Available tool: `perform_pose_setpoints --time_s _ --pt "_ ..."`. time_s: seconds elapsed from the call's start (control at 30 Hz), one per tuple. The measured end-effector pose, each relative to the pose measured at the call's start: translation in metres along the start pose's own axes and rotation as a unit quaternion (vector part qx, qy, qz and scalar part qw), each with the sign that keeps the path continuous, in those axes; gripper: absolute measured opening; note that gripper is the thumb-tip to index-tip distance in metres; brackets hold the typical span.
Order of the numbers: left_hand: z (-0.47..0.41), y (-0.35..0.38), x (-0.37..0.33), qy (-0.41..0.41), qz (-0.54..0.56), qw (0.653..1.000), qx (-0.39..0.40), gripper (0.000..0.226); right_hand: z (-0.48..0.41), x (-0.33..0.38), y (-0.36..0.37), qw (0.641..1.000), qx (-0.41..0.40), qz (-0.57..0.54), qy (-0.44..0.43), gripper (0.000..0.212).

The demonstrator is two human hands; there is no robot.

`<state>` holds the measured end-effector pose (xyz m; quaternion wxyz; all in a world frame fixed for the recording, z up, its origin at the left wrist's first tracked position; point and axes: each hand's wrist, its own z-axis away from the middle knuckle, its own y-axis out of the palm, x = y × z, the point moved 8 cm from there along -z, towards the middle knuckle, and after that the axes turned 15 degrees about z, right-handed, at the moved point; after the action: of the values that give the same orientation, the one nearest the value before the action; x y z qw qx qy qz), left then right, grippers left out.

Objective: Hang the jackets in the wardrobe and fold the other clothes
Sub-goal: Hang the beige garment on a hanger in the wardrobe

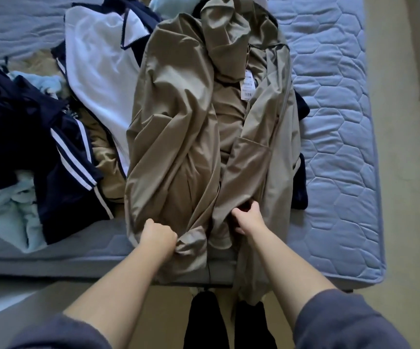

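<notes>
Both your hands are on the tan jacket (178,109), down at its hem, which is the end nearest you. Your left hand (161,236) is closed into a fist around a bunched knot of the left front panel. The fingers are fully curled, and fabric spills out just to the right of the knuckles. Your right hand (249,217) is curled too, with its fingertips pinching the inner edge of the right front panel. How much cloth it really has is hard to tell, because the fold hides the thumb. From your fingers the jacket runs straight away from you up the mattress (342,122). Its long axis is in line with your forearms, and the hood (226,26) is at the far end, well beyond either hand. The front lies open between your two hands, and a price tag (248,85) shows inside, far ahead of your right fingers. Part of the jacket hangs off the mattress edge just behind your right wrist. The collar is what a hanger needs, and it sits at the far end from both hands, slightly closer to the right one. You will probably need to lift the hem or walk your grip up the fabric to reach it. To the left of your left fingers lies the pile of clothes (65,152), touching the jacket's side, so a lift could drag it.
</notes>
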<state>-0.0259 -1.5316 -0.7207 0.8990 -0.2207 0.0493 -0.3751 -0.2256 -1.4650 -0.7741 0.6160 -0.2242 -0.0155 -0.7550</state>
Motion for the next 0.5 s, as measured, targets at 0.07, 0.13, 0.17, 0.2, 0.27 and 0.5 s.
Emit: perform_pose_setpoints --time_s 0.07,0.13,0.17,0.2,0.27,0.5 --pt "0.005 0.018 0.022 -0.049 -0.048 0.996 0.06 0.036 -0.003 0.002 0.009 1.0 0.016 -0.018 0.001 0.051" --pt "0.009 0.02 0.032 -0.07 -0.039 0.995 0.066 0.034 -0.005 0.007 0.014 1.0 0.019 0.016 -0.007 0.037" --pt "0.008 0.014 0.029 -0.068 0.001 0.997 0.04 0.031 -0.007 0.009 0.014 0.999 0.012 0.041 -0.011 0.029" --pt "0.007 0.004 0.023 -0.06 0.065 0.996 -0.006 0.026 -0.009 0.011 0.011 0.997 -0.005 0.072 -0.013 0.024" --pt "0.008 -0.022 0.008 -0.045 0.233 0.963 -0.13 0.021 -0.014 0.013 0.002 0.99 -0.039 0.131 -0.018 0.018" --pt "0.001 -0.068 -0.045 -0.018 0.441 0.851 -0.285 0.04 -0.008 0.0 -0.02 0.969 -0.129 0.213 -0.013 0.044"
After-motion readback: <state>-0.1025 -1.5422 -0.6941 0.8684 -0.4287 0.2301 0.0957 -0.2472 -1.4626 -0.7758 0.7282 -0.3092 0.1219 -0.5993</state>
